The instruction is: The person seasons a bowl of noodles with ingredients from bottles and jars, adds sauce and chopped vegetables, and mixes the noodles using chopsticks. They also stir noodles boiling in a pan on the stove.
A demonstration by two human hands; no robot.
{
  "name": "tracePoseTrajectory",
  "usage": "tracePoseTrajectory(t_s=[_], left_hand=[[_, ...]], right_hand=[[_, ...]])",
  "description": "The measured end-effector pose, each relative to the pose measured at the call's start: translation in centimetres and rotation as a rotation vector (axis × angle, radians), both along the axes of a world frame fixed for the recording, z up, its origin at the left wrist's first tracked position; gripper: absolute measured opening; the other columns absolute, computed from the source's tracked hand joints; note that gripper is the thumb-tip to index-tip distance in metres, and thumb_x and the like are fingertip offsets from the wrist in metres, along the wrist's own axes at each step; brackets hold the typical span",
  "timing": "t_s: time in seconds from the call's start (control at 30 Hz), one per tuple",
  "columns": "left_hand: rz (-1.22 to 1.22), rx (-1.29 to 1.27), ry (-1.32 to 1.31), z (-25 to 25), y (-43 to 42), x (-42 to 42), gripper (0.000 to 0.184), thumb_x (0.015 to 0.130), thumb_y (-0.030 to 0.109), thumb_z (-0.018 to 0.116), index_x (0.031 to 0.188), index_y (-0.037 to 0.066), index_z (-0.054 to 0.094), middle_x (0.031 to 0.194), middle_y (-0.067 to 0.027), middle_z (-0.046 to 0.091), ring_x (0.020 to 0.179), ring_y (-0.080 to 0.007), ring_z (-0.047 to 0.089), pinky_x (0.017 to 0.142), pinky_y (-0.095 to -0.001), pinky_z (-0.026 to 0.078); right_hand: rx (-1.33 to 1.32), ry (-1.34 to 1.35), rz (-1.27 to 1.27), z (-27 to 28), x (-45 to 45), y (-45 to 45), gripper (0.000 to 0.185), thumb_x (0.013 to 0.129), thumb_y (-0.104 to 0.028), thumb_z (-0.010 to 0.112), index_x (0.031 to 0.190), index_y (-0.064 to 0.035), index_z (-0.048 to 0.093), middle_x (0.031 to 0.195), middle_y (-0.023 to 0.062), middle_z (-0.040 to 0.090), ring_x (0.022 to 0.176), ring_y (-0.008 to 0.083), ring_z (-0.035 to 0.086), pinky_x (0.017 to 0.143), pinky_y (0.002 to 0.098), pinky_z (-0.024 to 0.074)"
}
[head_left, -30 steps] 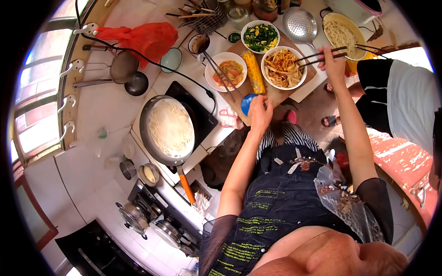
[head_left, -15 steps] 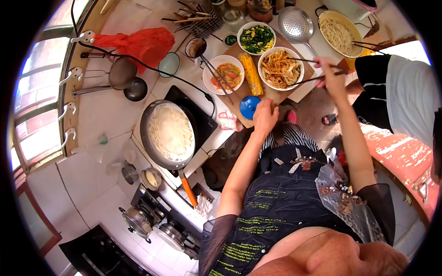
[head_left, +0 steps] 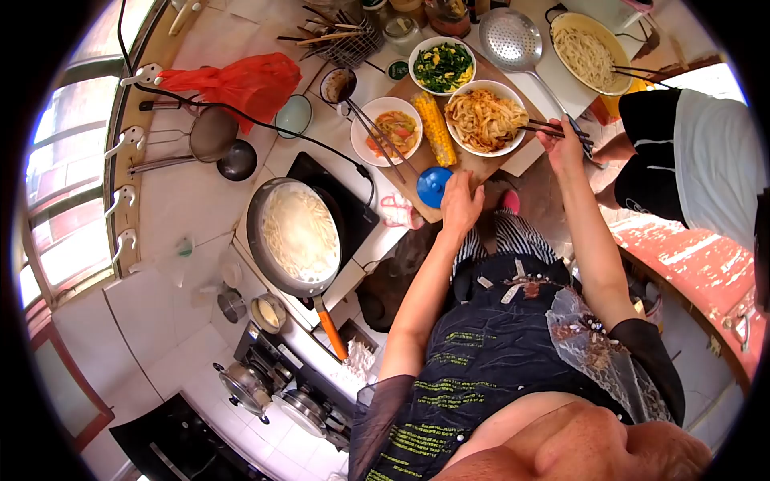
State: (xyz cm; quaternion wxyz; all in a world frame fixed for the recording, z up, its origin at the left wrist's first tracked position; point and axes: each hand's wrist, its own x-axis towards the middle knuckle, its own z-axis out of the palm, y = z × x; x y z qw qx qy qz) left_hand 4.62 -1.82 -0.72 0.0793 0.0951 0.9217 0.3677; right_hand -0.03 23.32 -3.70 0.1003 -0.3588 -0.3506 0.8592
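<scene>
My right hand (head_left: 564,151) is closed around dark chopsticks (head_left: 545,128), whose tips reach the sauce-coated noodles (head_left: 487,119) in a white bowl (head_left: 457,138). Beside a round blue lid (head_left: 431,186), my left hand (head_left: 463,202) rests at the near edge of the wooden board (head_left: 501,159), thumb apart from the fingers and nothing visible in it. A corn cob (head_left: 435,130) lies between the noodles and a bowl of orange-and-green vegetables (head_left: 395,132), which has another pair of chopsticks across it. Behind them sits a bowl of greens with egg (head_left: 443,67).
A pan of pale noodles in cloudy liquid (head_left: 301,232) sits on a black cooktop (head_left: 361,232) at the left. A skimmer (head_left: 513,44) and a yellow-rimmed bowl of plain noodles (head_left: 589,52) are at the back right. Another person (head_left: 714,156) stands at the right.
My right hand has moved down and slightly left, and its chopsticks have come from spread apart to close together at the noodle bowl's right side. My left hand has stayed by the lid.
</scene>
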Motion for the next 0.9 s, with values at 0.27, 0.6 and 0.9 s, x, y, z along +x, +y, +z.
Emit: tracePoseTrajectory(t_s=[0.27,0.6,0.9], left_hand=[[0.016,0.044,0.015,-0.3,-0.1,-0.4,0.037,0.075,0.013,0.062,0.107,-0.002,0.052,0.107,-0.0193,0.054,0.103,-0.0348,0.050,0.088,-0.0392,0.041],[0.020,0.021,-0.033,-0.1,-0.1,-0.6,0.047,0.076,0.015,0.063,0.116,-0.003,0.047,0.112,-0.0211,0.052,0.106,-0.0354,0.049,0.091,-0.0390,0.040],[-0.038,0.115,-0.149,0.1,-0.1,-2.1,0.082,0.074,0.017,0.064,0.139,-0.001,0.016,0.131,-0.0259,0.037,0.121,-0.0378,0.038,0.100,-0.0390,0.033]], right_hand=[[0.242,0.113,0.114,4.6,-2.2,0.5,0.036,0.090,-0.034,0.051,0.088,0.0014,0.057,0.069,0.0115,0.060,0.056,0.0191,0.062,0.048,0.0245,0.0513],[0.973,0.204,0.580,14.4,-5.2,-4.2,0.025,0.086,-0.028,0.059,0.089,-0.0041,0.063,0.069,0.0067,0.063,0.056,0.0121,0.060,0.053,0.0239,0.0469],[0.822,0.205,0.549,14.2,-2.7,-0.2,0.032,0.091,-0.034,0.051,0.094,-0.0038,0.063,0.073,0.0041,0.061,0.052,0.0096,0.057,0.046,0.0192,0.0454]])
